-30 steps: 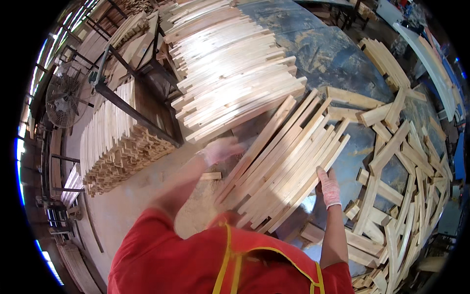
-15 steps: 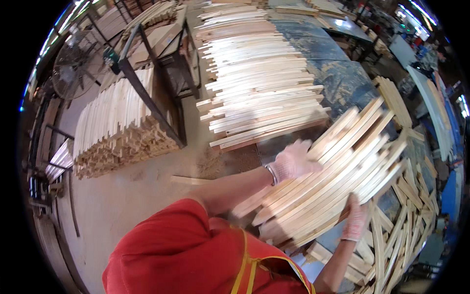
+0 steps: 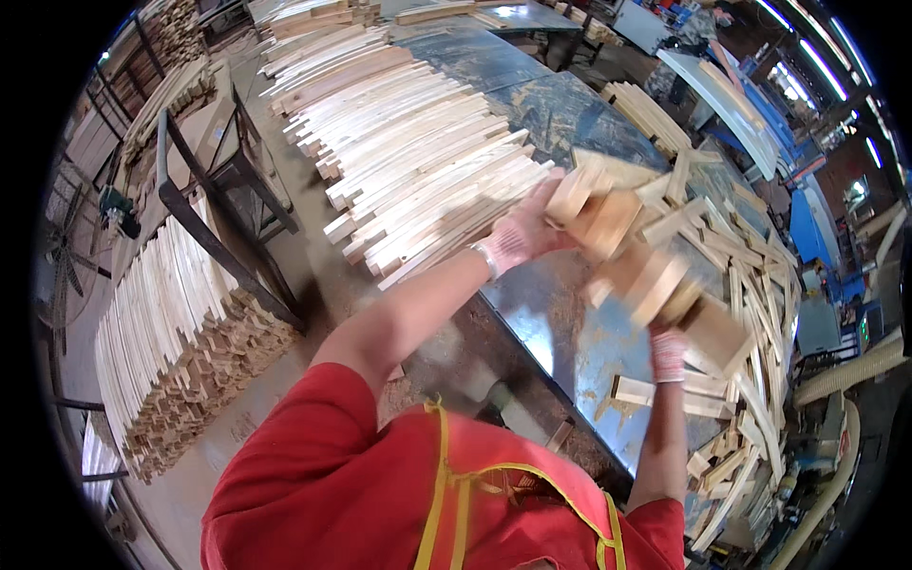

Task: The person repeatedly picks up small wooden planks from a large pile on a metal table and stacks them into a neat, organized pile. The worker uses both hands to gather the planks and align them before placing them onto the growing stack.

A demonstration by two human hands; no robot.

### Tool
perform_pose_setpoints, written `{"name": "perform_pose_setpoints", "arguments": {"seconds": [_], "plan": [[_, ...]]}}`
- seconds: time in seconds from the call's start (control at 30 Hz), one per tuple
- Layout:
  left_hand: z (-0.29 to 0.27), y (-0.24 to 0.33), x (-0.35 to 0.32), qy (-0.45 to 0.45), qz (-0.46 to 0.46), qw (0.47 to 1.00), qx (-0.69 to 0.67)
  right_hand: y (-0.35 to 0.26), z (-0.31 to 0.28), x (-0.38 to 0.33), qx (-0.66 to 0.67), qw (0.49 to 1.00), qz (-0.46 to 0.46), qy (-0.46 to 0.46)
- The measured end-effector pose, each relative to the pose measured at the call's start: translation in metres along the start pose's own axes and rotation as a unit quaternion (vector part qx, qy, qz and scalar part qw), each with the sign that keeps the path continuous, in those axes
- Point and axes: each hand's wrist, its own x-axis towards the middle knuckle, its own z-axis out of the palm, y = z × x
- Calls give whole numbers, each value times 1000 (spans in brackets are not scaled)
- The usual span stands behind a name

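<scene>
Both my hands wear pale knitted work gloves. Between them a bundle of wooden strips (image 3: 608, 223) is raised and tilted so that its ends face me, blurred by motion. My left hand (image 3: 529, 228) grips the bundle's left side, and my right hand (image 3: 667, 350) holds it from the lower right, its fingers partly hidden by the wood. Just left of the bundle, a long row of light wooden strips (image 3: 418, 161) lies side by side on the metal-topped table (image 3: 527, 323).
Loose, jumbled strips (image 3: 750, 304) cover the table's right side. A tall stack of strips (image 3: 180, 332) stands on the left beside a dark metal frame (image 3: 214, 233) and a fan (image 3: 66, 247). Another person (image 3: 698, 33) is at the far right, behind a light panel (image 3: 727, 109).
The bundle has gone from lying slanted, long faces up, to being lifted and turned with its ends toward me. Both hands have moved with it, and my view has swung right.
</scene>
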Motion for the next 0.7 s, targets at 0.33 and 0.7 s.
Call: {"name": "perform_pose_setpoints", "arguments": {"seconds": [0.33,0.7], "plan": [[-29,-136,-68,-147,69,893,420,164,54,-121,220,906,342,-111],[-3,-200,17,-256,-163,888,345,104,38,-63,-97,921,224,-305]]}}
